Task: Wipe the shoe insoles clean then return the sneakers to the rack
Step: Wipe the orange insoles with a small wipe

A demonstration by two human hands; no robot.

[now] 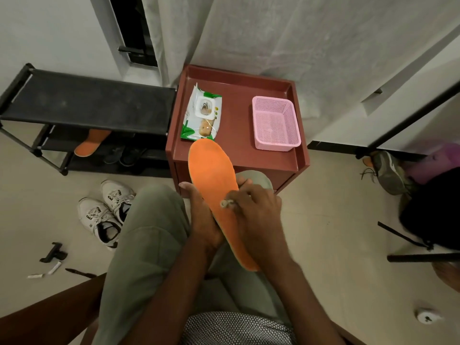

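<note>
An orange insole (211, 170) is held over my lap, toe pointing toward the red table. My left hand (201, 217) grips it from underneath along its left edge. My right hand (256, 210) pinches a small crumpled wipe (226, 203) against the insole's middle. A second orange insole (90, 143) lies on a lower shelf of the black shoe rack (74, 100). A pair of white sneakers (107, 210) sits on the floor to my left. A pack of wet wipes (202, 113) lies on the red table.
The red side table (239, 135) with a raised rim also carries a pink mesh basket (276, 123). Dark shoes sit on the rack's bottom shelf. A grey sneaker (388, 173) and a black bag (433, 207) lie at the right; small black items lie on the floor at left.
</note>
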